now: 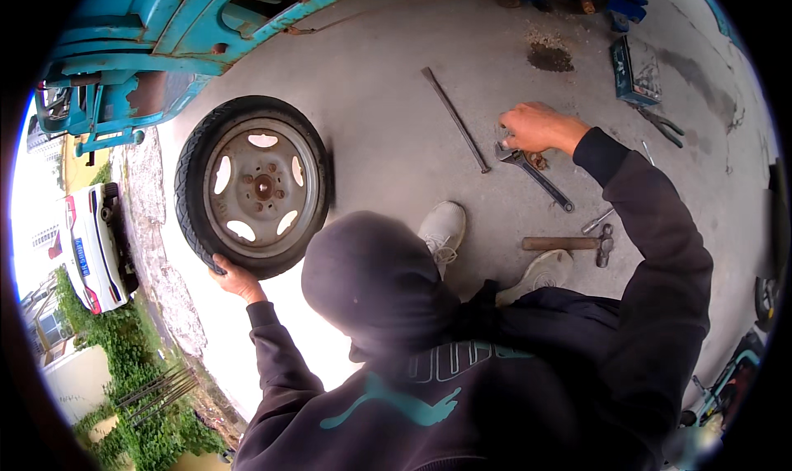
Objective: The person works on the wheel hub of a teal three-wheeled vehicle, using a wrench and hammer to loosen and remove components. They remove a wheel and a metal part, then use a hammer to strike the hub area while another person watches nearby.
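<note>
Gripping the grooved rubber tyre [190, 186], your left hand [239, 281] holds the round, rust-stained metal wheel [263, 188] toward ten o'clock. Your right hand [540, 127], at two, curls just beside an adjustable wrench [542, 181]; you cannot tell whether it grips anything. A wooden-handled hammer [563, 243] lies at three.

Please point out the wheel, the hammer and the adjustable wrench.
Wheel [242, 187], head view: on its metal disc.
Hammer [563, 243], head view: on its wooden handle.
Adjustable wrench [541, 180], head view: on its handle.

Two hands [239, 283], one hammer [561, 243]
</note>
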Demonstrator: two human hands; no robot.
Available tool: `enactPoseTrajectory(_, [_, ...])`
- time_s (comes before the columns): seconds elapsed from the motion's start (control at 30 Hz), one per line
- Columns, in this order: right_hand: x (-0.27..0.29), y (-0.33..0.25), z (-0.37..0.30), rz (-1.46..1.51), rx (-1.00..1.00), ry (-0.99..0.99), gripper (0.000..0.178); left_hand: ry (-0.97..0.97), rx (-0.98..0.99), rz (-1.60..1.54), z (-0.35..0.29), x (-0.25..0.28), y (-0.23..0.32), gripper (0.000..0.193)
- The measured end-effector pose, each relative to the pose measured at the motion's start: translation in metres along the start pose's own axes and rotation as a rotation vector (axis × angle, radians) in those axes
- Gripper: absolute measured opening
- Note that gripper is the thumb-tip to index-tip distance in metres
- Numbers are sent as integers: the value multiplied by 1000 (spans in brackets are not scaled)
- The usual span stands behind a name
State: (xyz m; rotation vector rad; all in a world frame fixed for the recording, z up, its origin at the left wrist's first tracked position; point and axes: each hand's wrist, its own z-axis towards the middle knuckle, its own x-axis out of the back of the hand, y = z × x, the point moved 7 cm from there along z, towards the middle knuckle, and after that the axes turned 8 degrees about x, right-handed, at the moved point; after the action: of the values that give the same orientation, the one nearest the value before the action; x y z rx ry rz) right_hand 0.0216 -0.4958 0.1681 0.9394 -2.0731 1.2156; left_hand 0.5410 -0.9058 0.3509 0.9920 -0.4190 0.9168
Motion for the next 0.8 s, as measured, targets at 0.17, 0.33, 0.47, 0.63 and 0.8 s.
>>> enactPoseTrajectory(0.17, [-21,39,-9,82,-123,-25,39,-118,331,-52,31,-21,-20,88])
enactPoseTrajectory(0.33, [-42,85,-32,207,-280,-31,39,-381,487,-117,72,-63,-106,96])
enactPoseTrajectory(0.47, [-26,93,-51,230,-303,117,40,-613,718,-107,73,-83,-187,102])
enactPoseTrajectory(0.63, [-26,107,-64,363,-452,249,40,-501,449,602,-68,-103,-170,100])
enactPoseTrajectory(0.8, [-8,97,-57,507,-438,598,39,-627,202,887,-143,-137,-115,87])
